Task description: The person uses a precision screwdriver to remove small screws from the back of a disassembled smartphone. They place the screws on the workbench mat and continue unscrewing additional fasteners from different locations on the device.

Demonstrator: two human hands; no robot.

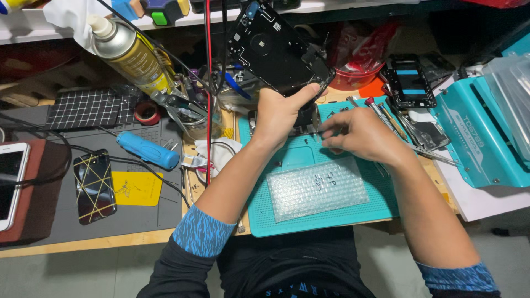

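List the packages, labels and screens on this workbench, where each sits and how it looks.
Bubble-wrap pouch: on the teal mat, clear, rectangular, small dark marking.
Spray can: upper left, tilted, yellow label.
White phone: far left, screen off.
Black phone: grey mat, dark screen crossed by yellow lines.
Yellow sticker: beside it, square.
Dark phone: upper right, blue bands.

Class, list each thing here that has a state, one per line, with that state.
Left hand: holds opened phone, tilted up.
Right hand: fingers pinched, over teal mat.
Bubble wrap: flat on mat.
Spray can: leaning.
Blue screwdriver: lying down.
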